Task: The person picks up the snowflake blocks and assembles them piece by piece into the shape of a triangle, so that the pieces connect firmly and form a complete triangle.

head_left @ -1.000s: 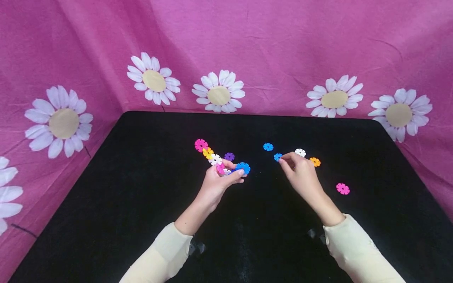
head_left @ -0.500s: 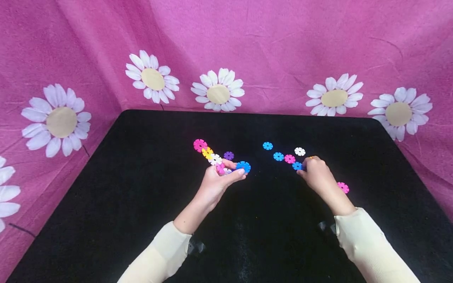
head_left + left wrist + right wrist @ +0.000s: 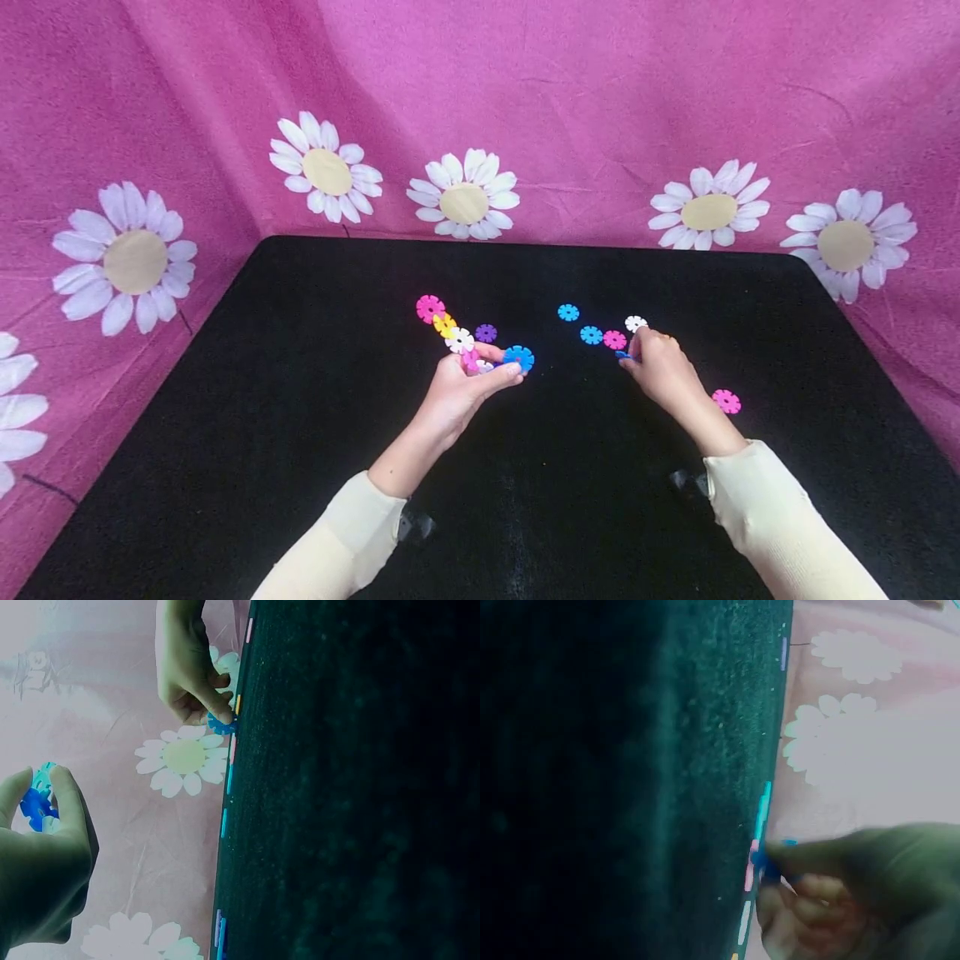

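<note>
My left hand (image 3: 468, 392) grips a chain of notched plastic discs (image 3: 460, 340) by its near end. Pink, yellow and white discs stick out beyond the fingers at the far left, and a large-looking blue disc (image 3: 519, 359) shows at the thumb tip. Between thumb and fingers, my right hand (image 3: 663, 371) pinches a blue disc (image 3: 220, 724), seen tilted and mostly covered by the fingers in the head view. Close to that hand lie a pink disc (image 3: 615, 339) and a white disc (image 3: 635, 323). In the right wrist view the pinched disc is blurred.
Two more blue discs (image 3: 568, 312) lie left of the right hand on the black tabletop (image 3: 300, 375). A purple disc (image 3: 486, 333) sits behind the left hand. Off to the right is another pink disc (image 3: 726, 402). Pink flowered cloth (image 3: 585, 100) hangs behind the table.
The right hand has moved right from the blue disc beside the pink one to another blue disc, which it now tilts. The orange disc is now hidden in the head view. The left hand stays nearly still.
</note>
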`<action>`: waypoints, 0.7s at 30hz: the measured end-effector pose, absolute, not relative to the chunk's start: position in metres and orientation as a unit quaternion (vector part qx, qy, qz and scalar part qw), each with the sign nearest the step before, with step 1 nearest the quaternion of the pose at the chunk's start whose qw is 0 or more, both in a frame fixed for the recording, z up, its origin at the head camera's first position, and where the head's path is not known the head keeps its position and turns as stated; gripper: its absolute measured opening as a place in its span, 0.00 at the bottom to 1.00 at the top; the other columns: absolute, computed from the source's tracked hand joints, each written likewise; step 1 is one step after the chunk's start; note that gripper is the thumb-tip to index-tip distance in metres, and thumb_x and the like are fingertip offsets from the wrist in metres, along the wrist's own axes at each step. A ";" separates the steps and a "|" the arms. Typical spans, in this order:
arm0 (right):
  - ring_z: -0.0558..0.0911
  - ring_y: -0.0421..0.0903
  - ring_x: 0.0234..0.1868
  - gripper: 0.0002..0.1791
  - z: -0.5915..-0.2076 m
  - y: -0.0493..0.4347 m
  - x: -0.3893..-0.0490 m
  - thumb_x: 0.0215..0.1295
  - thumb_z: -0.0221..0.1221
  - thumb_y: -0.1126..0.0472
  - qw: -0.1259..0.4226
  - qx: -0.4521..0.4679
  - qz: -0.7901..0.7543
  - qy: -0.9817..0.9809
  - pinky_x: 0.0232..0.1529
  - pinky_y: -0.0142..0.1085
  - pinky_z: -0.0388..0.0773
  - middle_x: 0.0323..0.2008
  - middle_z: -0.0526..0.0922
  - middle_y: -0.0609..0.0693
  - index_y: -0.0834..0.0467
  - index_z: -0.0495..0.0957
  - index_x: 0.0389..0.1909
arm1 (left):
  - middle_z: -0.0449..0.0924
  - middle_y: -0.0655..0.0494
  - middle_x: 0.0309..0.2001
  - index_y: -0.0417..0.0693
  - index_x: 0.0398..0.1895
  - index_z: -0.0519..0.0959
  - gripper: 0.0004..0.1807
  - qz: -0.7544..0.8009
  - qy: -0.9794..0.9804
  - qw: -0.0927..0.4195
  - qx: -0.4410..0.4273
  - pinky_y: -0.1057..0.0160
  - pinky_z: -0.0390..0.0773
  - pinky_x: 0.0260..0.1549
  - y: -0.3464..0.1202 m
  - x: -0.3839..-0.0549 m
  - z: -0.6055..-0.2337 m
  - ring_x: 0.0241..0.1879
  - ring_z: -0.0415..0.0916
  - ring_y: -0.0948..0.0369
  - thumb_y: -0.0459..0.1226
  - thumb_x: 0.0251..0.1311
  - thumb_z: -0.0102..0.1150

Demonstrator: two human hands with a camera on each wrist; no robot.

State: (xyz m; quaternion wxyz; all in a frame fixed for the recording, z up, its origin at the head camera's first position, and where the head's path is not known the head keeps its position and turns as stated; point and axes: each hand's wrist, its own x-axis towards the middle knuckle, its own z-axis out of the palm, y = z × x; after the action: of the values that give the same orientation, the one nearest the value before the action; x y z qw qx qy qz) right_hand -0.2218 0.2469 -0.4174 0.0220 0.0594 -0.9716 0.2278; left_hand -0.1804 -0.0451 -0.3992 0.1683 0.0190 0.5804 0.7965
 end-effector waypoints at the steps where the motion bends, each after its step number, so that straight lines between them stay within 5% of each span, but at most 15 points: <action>1: 0.78 0.48 0.26 0.11 -0.417 0.246 -0.220 0.61 0.65 0.64 0.025 0.069 0.235 -0.969 0.23 0.33 0.74 0.28 0.79 0.60 0.66 0.74 0.36 | 0.88 0.58 0.40 0.42 0.46 0.75 0.12 0.797 0.580 0.169 0.018 0.62 0.77 0.60 -0.045 -0.180 -0.399 0.48 0.86 0.61 0.33 0.61 0.63; 6: 0.78 0.43 0.22 0.07 -0.411 0.235 -0.211 0.63 0.64 0.63 0.058 0.105 0.300 -0.946 0.22 0.28 0.72 0.24 0.82 0.55 0.63 0.78 0.37 | 0.88 0.55 0.41 0.42 0.46 0.75 0.13 0.783 0.599 0.163 0.020 0.61 0.77 0.59 -0.044 -0.181 -0.401 0.48 0.86 0.59 0.33 0.60 0.65; 16: 0.86 0.43 0.29 0.17 -0.401 0.207 -0.187 0.64 0.64 0.60 0.051 0.145 0.518 -0.841 0.37 0.28 0.84 0.37 0.87 0.59 0.63 0.78 0.51 | 0.87 0.53 0.41 0.42 0.44 0.76 0.13 0.754 0.637 0.152 0.042 0.63 0.80 0.55 -0.043 -0.182 -0.404 0.47 0.86 0.58 0.33 0.58 0.66; 21: 0.86 0.44 0.28 0.16 -0.402 0.193 -0.178 0.59 0.64 0.72 0.096 0.206 0.577 -0.785 0.36 0.27 0.83 0.34 0.88 0.40 0.67 0.79 0.49 | 0.86 0.51 0.42 0.43 0.43 0.76 0.12 0.744 0.649 0.147 0.057 0.64 0.81 0.52 -0.043 -0.182 -0.405 0.46 0.85 0.59 0.33 0.57 0.67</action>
State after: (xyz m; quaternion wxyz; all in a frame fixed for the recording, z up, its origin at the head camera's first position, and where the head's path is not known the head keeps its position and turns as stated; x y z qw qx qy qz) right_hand -0.1777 0.1932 -0.4023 0.0959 0.2058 -0.7847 0.5768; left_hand -0.1825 -0.0429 -0.4048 0.1472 0.0571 0.6494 0.7439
